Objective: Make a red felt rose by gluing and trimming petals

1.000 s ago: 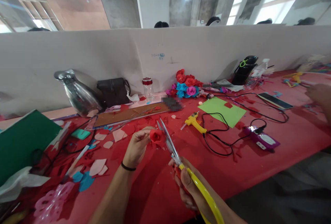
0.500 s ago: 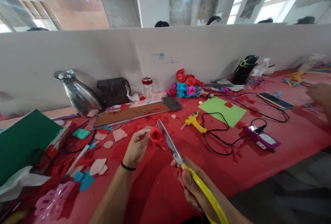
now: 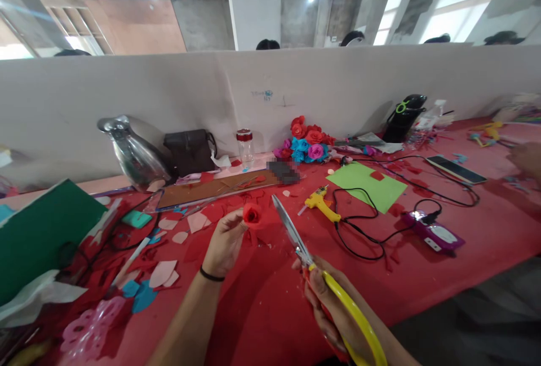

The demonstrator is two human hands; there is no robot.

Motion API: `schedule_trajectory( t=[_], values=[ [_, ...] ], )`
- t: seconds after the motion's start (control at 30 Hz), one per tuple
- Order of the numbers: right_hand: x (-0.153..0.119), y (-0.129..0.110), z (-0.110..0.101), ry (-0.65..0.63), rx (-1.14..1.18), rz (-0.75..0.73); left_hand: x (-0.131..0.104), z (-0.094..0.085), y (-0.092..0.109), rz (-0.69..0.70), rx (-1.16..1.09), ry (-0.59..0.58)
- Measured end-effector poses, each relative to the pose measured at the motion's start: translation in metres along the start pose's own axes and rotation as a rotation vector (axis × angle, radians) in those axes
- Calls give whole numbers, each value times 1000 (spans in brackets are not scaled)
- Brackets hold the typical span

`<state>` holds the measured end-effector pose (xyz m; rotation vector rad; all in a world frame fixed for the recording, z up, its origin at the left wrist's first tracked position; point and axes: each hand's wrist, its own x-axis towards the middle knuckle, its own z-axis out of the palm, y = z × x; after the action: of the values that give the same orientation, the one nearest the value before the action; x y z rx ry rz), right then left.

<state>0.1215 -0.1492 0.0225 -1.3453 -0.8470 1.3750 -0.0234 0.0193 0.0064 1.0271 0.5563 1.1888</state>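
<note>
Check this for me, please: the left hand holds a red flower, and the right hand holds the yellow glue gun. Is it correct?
Not quite. The head view shows the right hand holding scissors with a yellow handle; the yellow glue gun lies on the red table. The left hand does hold a red flower.

The bottom edge cuts off the ends of the scissors' (image 3: 291, 226) handles, and the fingertips of the left hand (image 3: 222, 248) are partly hidden where they meet the flower (image 3: 252, 214). A dark thing (image 3: 284, 171) near the wall (image 3: 186, 93) is blurred into blocks past recognising, and the blue writing (image 3: 264, 94) is too small to read. The green board (image 3: 54, 236) runs off the left edge, while another person's hand (image 3: 526, 159) is blurred and cropped at the right.
</note>
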Motion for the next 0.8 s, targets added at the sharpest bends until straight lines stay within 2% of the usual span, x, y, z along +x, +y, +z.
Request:
schedule_trajectory(
  t=[0.13,0.4,0.63,0.8],
  values=[
    [4,10,-4,8,0,-14,1,-1,-1,-3,-57,82],
    [4,15,-8,-259,5,-21,1,-2,0,20,-25,12],
    [-1,7,-12,-283,1,-10,0,-2,1,18,-3,-47],
    [-4,7,-13,-262,-7,20,1,-3,1,19,5,-38]
  ],
)
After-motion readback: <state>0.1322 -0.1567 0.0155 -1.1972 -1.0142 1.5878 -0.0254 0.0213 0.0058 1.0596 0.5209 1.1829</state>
